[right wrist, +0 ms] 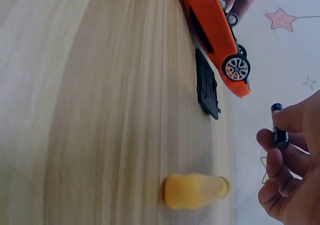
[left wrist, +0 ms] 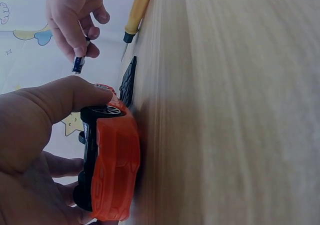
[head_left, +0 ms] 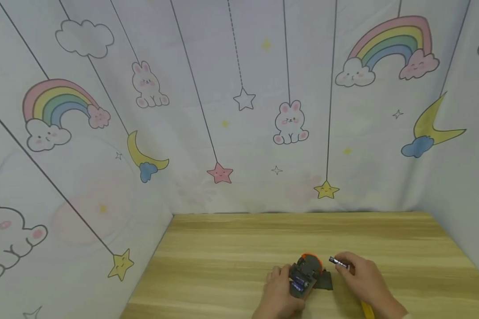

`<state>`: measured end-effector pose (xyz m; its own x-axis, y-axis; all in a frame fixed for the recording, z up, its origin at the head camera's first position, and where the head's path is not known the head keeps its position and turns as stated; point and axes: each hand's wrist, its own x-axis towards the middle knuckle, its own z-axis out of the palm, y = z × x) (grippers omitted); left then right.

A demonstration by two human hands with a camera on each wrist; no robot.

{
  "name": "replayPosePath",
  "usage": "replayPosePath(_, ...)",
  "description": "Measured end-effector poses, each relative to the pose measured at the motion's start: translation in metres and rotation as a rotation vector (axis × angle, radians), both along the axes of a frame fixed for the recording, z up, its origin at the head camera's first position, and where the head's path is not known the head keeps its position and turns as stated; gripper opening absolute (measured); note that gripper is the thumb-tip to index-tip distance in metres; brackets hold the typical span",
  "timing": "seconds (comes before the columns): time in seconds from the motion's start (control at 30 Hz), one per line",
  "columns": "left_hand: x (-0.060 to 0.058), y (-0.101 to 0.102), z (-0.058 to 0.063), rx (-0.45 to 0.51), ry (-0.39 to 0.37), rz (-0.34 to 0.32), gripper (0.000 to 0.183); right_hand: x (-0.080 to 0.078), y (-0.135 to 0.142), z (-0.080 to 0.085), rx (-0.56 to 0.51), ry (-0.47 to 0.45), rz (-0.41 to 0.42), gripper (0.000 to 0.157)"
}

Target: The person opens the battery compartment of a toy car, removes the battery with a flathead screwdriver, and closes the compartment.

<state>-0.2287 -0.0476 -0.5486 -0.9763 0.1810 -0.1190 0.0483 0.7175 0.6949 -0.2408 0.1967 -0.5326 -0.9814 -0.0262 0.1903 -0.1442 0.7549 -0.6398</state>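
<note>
Gripped in my left hand (head_left: 278, 290) is an orange toy car (left wrist: 116, 170), turned over so its black underside faces up. Its battery compartment is uncovered, with blue-purple batteries (head_left: 298, 284) showing inside. To the right of the car, my right hand (head_left: 365, 277) pinches a small cylindrical battery (head_left: 338, 262) between thumb and fingers, held above the table and apart from the car. In the right wrist view, this battery (right wrist: 280, 130) lies across the fingers under the thumb. A black battery cover (head_left: 325, 281) rests on the table just beside the car.
A yellow-handled tool (left wrist: 140, 10) lies on the wood-grain table (head_left: 207, 261), partly hidden under my right forearm in the head view. Printed fabric walls (head_left: 247, 146) with rainbows, stars and bunnies rise behind the table and along both sides.
</note>
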Motion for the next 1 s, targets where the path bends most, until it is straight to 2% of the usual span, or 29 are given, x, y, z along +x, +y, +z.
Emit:
replayPosePath(0.27,0.000,0.000,0.002,0.015,0.011,-0.002,0.097,-0.012,0.011,-0.005,0.155,0.072,0.080,0.010)
replayPosePath(0.5,0.001,-0.001,0.003,-0.008,0.025,-0.004,0.097,-0.016,0.009,-0.008,0.195,0.001,0.108,0.011)
replayPosePath(0.7,0.000,-0.001,0.003,-0.015,0.047,-0.012,0.097,-0.020,0.007,-0.011,0.265,0.030,0.128,0.012)
replayPosePath(0.8,0.000,-0.001,0.003,-0.018,0.038,-0.009,0.097,-0.020,0.005,-0.014,0.307,0.030,0.141,0.011)
replayPosePath(1.0,0.000,0.001,0.002,-0.030,0.015,-0.008,0.096,-0.019,0.001,-0.014,0.338,-0.036,0.161,0.010)
